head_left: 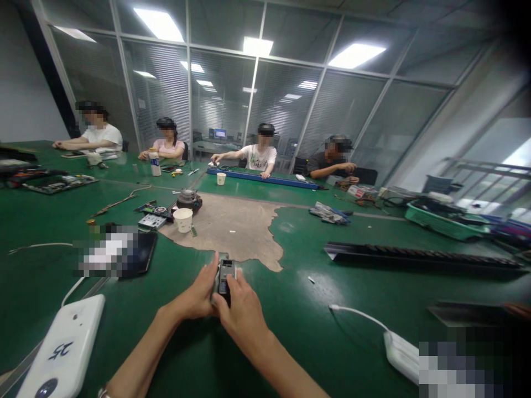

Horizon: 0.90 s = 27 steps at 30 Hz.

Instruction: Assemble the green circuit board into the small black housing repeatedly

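Both of my hands hold a small dark rectangular electronic device [227, 270] above the green table, near the middle of the view. It is narrow, with what look like slots at its far end and a lighter label lower down. My left hand [202, 290] is closed along its left side, the index finger pointing forward. My right hand [244, 301] grips from the right, its fingers over the side and its thumb at the near end. The fingers partly cover the device. Just beyond it lies a brown irregular sheet [236, 224] with ragged edges.
On the sheet's left stand a paper cup [183, 220] and a motor-like part [188, 200]. White power banks [62, 342] lie at left and right. A long black metal channel [415, 258], grey gloves [329, 213] and a green basket [448, 221] sit rightward. Several people sit opposite.
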{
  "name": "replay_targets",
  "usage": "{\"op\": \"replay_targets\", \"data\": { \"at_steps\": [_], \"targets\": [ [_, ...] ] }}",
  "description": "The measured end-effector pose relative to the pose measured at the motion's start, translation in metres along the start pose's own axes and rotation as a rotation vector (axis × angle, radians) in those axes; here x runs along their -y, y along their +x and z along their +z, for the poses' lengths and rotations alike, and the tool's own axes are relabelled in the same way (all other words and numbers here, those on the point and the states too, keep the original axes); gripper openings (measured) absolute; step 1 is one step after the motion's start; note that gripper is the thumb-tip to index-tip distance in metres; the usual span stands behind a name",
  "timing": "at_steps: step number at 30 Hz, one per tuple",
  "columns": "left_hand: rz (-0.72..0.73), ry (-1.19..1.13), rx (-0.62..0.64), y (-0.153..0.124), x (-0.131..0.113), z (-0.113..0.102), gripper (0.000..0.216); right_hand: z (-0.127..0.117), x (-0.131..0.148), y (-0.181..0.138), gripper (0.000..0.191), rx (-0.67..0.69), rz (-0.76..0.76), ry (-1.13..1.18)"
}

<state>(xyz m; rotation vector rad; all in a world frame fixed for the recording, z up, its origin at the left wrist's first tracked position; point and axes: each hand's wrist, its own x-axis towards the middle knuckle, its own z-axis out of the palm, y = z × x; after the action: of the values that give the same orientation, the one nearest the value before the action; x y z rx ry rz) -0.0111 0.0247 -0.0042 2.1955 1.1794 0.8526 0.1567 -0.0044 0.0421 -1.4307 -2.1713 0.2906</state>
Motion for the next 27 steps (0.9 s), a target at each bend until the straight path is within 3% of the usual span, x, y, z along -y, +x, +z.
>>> {"op": "replay_targets", "data": {
  "at_steps": [5,11,16,20,27],
  "targets": [
    [0.007,0.035,0.016,-0.001,0.002,0.001,0.123,0.009,-0.006,-0.006,0.060,0.024,0.002,0.000],
    [-0.003,0.049,0.015,0.000,0.003,0.003,0.118,0.020,-0.012,-0.007,0.060,-0.035,-0.029,0.089],
    [-0.036,-0.005,0.026,0.001,-0.003,0.000,0.118,-0.001,-0.010,0.001,0.060,-0.177,-0.087,0.171],
    [-0.077,-0.027,0.026,0.000,-0.005,-0.002,0.119,-0.026,-0.025,0.004,0.059,-0.271,-0.089,0.180],
    [-0.093,-0.007,0.037,0.001,-0.002,-0.001,0.115,-0.026,-0.073,-0.019,0.056,-0.214,0.023,0.086]
  ]
}}
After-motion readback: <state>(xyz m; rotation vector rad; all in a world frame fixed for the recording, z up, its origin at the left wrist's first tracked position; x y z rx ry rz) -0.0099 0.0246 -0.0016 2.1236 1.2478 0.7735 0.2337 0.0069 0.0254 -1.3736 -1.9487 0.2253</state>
